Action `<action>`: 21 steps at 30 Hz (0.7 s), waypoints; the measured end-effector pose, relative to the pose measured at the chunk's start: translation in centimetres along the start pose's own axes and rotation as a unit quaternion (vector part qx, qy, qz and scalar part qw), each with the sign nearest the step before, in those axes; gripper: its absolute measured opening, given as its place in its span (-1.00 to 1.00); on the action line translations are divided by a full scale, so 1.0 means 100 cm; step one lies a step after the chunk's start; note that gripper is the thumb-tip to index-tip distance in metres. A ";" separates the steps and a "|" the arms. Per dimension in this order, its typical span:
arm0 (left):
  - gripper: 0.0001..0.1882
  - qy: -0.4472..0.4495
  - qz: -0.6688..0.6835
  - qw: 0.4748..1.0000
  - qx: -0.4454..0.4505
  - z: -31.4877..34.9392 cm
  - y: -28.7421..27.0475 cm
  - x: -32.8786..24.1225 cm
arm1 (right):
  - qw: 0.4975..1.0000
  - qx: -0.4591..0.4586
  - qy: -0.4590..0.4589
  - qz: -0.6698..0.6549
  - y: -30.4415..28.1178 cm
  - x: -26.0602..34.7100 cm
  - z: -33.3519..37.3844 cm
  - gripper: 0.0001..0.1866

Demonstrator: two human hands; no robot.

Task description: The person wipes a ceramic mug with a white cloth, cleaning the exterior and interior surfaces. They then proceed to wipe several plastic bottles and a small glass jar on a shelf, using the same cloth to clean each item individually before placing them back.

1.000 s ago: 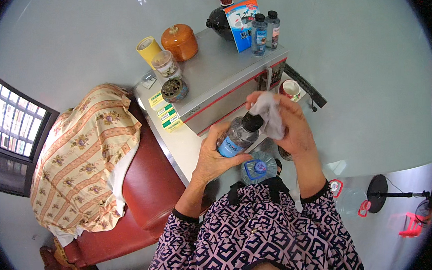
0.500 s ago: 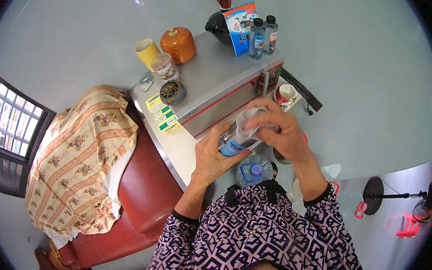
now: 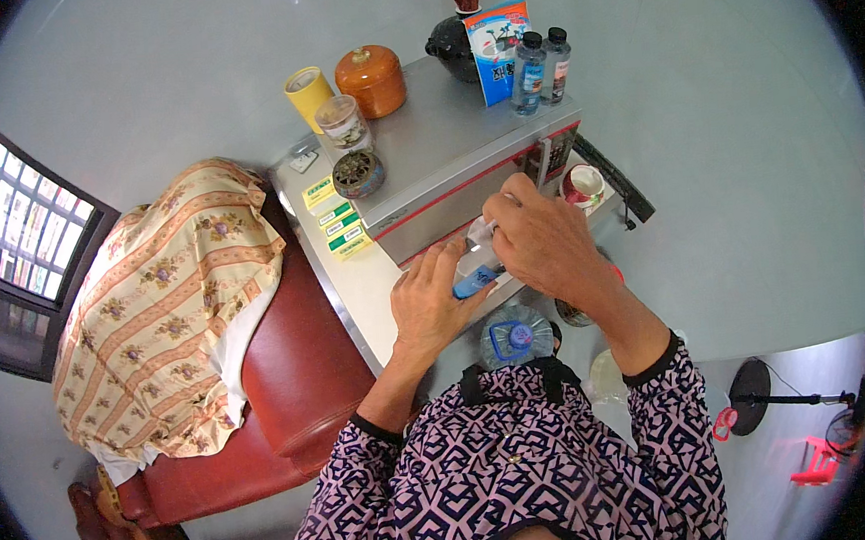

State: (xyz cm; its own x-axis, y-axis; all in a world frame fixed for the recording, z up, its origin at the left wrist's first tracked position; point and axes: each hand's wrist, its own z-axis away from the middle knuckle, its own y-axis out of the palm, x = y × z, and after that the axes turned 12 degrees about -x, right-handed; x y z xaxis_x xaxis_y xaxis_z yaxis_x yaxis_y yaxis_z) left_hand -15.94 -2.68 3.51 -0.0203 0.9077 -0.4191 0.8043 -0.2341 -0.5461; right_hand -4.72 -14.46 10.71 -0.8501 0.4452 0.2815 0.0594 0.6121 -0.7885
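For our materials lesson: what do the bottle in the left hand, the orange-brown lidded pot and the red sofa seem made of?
Bottle: probably clear plastic, perhaps glass; it is see-through.
Lidded pot: glossy, perhaps lacquered wood or glazed ceramic; its surface shines.
Red sofa: smooth leather or imitation; soft sheen.

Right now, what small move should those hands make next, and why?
Perhaps the right hand should slide the white cloth a little along the bottle: the cloth appears to be against its upper part, and the left hand holds it near the blue label, seemingly bracing it.
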 end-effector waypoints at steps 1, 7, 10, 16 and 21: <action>-0.39 0.004 -0.005 1.000 0.003 0.000 -0.001 0.000 | 0.999 0.020 -0.003 0.032 0.004 -0.001 -0.004 -0.91; -0.39 0.021 -0.019 0.998 0.048 0.009 0.005 0.003 | 0.982 0.121 -0.148 -0.004 0.034 -0.047 -0.007 -0.81; -0.38 -0.009 -0.005 0.998 0.060 0.014 0.009 0.007 | 0.987 0.140 -0.058 -0.056 0.033 -0.042 -0.002 -0.84; -0.33 -0.231 0.078 0.967 0.071 0.002 0.012 -0.003 | 0.973 -0.130 -0.185 -0.046 0.029 -0.015 0.014 -0.77; -0.31 -0.276 0.205 0.936 0.079 0.004 0.019 0.006 | 0.956 -0.149 -0.238 -0.087 0.039 -0.007 0.024 -0.64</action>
State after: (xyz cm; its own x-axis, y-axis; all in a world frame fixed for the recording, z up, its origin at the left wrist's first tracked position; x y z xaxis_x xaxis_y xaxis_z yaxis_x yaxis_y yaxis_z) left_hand -14.70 -2.75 1.98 -0.0672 0.4225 -0.9039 0.7146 -0.6118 -0.3391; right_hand -5.18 -13.92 6.14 -0.9982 0.0159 0.0574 -0.0178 0.8400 -0.5423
